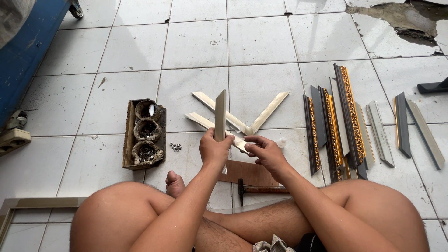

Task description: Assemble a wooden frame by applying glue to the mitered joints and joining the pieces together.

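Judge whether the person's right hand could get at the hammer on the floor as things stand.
Probably yes: the hammer lies just below the right hand, between the legs, nothing covering it, though the hand is busy at the moulding strip.

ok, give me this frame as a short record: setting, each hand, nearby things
setting: person sits cross-legged on a white tiled floor
left hand: grips a pale frame strip, held upright
right hand: fingers pinched at the strip's lower end; what they hold is too small to tell
in front: two pale frame corners lying flat
left side: wooden tray with three small bowls, small metal bits beside it
right side: row of dark and gold frame strips
near legs: hammer, brown board
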